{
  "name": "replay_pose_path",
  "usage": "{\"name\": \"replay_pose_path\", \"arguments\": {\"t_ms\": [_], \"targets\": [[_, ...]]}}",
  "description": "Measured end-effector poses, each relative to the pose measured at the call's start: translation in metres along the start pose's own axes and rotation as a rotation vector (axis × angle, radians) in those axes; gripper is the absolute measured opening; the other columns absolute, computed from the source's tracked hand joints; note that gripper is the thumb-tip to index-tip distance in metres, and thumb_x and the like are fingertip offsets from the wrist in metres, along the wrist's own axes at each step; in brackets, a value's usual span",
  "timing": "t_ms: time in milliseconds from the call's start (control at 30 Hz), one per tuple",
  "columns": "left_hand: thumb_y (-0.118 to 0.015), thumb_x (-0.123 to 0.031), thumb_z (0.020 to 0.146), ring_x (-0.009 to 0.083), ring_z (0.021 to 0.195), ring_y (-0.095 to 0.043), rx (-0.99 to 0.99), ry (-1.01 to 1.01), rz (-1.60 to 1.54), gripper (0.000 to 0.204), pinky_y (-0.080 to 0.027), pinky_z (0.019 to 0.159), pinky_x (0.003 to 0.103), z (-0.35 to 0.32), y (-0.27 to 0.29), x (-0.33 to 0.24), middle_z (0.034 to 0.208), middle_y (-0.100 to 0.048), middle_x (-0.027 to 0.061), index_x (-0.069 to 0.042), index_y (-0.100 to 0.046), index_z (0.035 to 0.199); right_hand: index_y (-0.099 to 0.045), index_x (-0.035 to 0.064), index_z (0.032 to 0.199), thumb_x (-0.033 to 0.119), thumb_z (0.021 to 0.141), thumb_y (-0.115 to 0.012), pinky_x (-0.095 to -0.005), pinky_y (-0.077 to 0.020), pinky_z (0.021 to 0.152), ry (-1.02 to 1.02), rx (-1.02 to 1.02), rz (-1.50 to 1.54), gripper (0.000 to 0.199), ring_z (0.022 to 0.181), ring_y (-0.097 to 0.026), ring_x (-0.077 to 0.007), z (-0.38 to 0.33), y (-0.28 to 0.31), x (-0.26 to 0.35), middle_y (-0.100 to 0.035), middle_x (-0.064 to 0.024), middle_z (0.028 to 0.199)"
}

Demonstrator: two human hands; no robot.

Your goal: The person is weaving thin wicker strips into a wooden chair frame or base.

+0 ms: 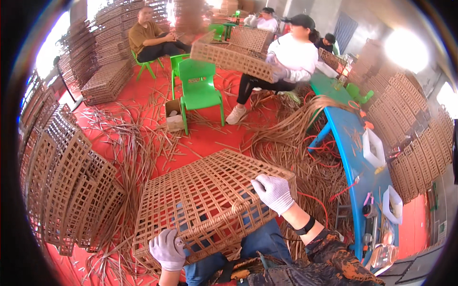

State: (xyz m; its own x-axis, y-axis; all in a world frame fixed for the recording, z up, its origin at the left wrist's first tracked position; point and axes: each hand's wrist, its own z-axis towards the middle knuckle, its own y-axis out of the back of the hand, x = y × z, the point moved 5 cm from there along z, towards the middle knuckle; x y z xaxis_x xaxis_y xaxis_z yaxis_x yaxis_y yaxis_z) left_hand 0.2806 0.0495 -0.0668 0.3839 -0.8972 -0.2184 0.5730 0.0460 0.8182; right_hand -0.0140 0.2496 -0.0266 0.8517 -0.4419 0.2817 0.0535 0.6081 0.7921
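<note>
A brown woven lattice basket [192,194] rests tilted across my lap, its open grid showing the red floor through it. My left hand [167,249], in a pale knitted glove, is closed on its near left edge. In a matching glove, my right hand [273,193] has its fingers curled over the right end of the rim. A thicker braided edge [234,209] runs between the two hands. The fingertips behind the weave are hidden.
Stacked woven panels [67,186] stand at the left, with more stacks [405,128] at the right. Loose strips [296,128] litter the red floor. A blue table [344,138] holds white trays [373,148] and tools. Beyond are a green chair [198,86] and a co-worker holding a basket [234,59].
</note>
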Motion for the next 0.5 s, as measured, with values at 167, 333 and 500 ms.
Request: {"name": "replay_pose_path", "arguments": {"t_ms": [167, 333, 500], "targets": [[-0.053, -0.032, 0.092, 0.0269, 0.092, -0.06, 0.05, 0.031, 0.05, 0.023, -0.043, 0.081, 0.041, -0.001, -0.004, 0.001, 0.101, -0.064, 0.0063, -0.013, -0.066, 0.098, -0.064, 0.0078, 0.091, 0.019, 0.087, -0.066, -0.0401, -0.0535, 0.065, 0.023, -0.011, 0.022, 0.012, 0.075, -0.066, -0.0301, -0.019, 0.005, 0.004, -0.068, -0.0113, 0.085], [-0.056, -0.024, 0.088, 0.0266, 0.098, -0.058, 0.092, 0.055, 0.022, 0.022, -0.039, 0.089, 0.041, 0.003, 0.006, -0.002, 0.104, -0.064, 0.006, -0.011, -0.068, 0.102, -0.066, 0.0085, 0.088, 0.014, 0.085, -0.068, -0.0404, -0.0507, 0.071, -0.059, 0.049, 0.108, 0.007, 0.076, -0.064, -0.03, -0.012, 0.008, -0.002, -0.066, -0.0097, 0.082], [-0.062, -0.024, 0.085, 0.0281, 0.102, -0.057, 0.11, 0.032, -0.069, 0.021, -0.036, 0.094, 0.043, 0.037, 0.022, -0.026, 0.103, -0.065, 0.005, -0.011, -0.069, 0.101, -0.067, 0.008, 0.093, 0.015, 0.082, -0.071, -0.0399, -0.0504, 0.075, 0.052, 0.146, 0.167, 0.013, 0.081, -0.063, -0.0293, -0.002, 0.0, 0.004, -0.067, -0.0092, 0.085]]}}
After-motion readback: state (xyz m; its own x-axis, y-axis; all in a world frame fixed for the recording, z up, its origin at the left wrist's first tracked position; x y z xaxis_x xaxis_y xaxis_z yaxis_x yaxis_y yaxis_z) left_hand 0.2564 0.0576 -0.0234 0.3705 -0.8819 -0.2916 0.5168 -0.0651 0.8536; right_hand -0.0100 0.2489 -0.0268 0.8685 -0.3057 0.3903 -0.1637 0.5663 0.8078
